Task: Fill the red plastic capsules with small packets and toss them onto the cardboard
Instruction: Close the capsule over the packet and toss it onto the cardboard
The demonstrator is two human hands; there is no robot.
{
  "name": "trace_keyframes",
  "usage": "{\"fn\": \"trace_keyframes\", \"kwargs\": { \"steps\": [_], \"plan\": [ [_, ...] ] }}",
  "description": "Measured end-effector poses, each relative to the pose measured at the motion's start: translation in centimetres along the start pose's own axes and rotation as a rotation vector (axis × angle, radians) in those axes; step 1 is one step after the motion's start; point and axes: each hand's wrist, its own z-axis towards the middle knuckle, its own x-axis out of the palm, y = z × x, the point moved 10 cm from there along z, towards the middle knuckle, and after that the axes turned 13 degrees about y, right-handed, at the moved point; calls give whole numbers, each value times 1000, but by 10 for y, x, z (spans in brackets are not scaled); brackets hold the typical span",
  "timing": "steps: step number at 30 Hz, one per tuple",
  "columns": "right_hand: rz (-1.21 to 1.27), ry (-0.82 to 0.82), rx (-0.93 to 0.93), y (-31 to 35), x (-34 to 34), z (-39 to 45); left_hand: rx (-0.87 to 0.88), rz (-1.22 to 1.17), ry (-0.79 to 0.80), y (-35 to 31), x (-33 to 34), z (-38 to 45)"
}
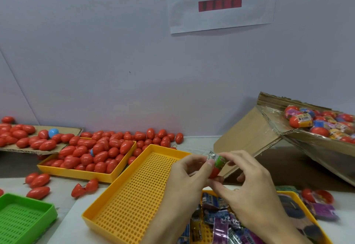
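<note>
Where the view is nearest, a yellow tray of packets (pixel 215 222) sits under the wrists, presumably for quick reach; its lower part is cut off. Left hand (pixel 189 174) pinches a red capsule half (pixel 214 173) from the side; right hand (pixel 247 178) pinches the green packet (pixel 220 162) into its mouth. Capsule mostly hidden by fingers. Beside them, an empty perforated tray (pixel 134 195). Farther left, a tray of closed capsules (pixel 92 155), stock or done: cannot tell. Far right, tilted cardboard (pixel 315 143) catches filled ones; its edge runs out of frame.
</note>
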Motion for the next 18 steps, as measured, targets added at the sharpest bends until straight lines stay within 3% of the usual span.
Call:
{"fn": "trace_keyframes", "kwargs": {
  "steps": [4, 9, 18],
  "plan": [
    [-3, -48, -14, 0, -5, -1, -33, 1, 3, 4, 3, 0],
    [55, 8, -61, 7, 0, -2, -94, -62, 106, 9, 14, 0],
    [122, 70, -136, 14, 3, -1, -129, 264, 211, 9, 20, -3]
  ]
}}
